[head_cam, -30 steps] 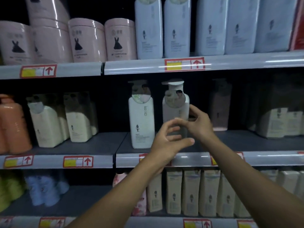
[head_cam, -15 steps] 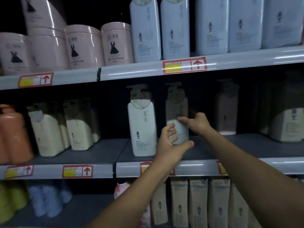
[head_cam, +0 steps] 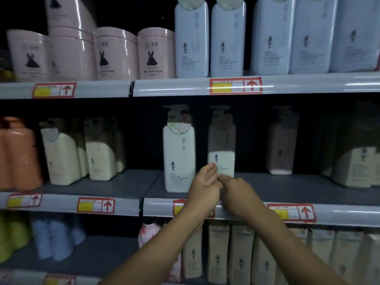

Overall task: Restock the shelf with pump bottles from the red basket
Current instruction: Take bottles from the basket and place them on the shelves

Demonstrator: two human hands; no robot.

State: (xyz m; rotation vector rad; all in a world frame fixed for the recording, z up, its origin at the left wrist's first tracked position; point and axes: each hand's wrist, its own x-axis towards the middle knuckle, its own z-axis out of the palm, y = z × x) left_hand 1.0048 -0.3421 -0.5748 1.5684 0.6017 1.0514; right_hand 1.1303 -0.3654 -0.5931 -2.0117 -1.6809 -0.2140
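Two white pump bottles stand side by side on the grey middle shelf (head_cam: 308, 188). The front bottle (head_cam: 178, 157) is near the shelf edge, and the second bottle (head_cam: 221, 140) stands deeper in shadow to its right. My left hand (head_cam: 202, 188) and my right hand (head_cam: 238, 196) are close together just in front of the second bottle's base. Left fingertips overlap its lower label, and the right index finger points at its bottom edge. Neither hand wraps the bottle. The red basket is out of view.
A pinkish pump bottle (head_cam: 281, 145) stands farther right on the same shelf; cream bottles (head_cam: 61, 157) and an orange bottle (head_cam: 18, 155) stand at left. Pink tubs (head_cam: 117, 54) and pale blue bottles (head_cam: 228, 38) fill the upper shelf. Beige bottles (head_cam: 240, 254) line the lower one.
The second bottle went from my hands deeper onto the shelf. My right hand let go of it, and both hands dropped to its base near the shelf edge.
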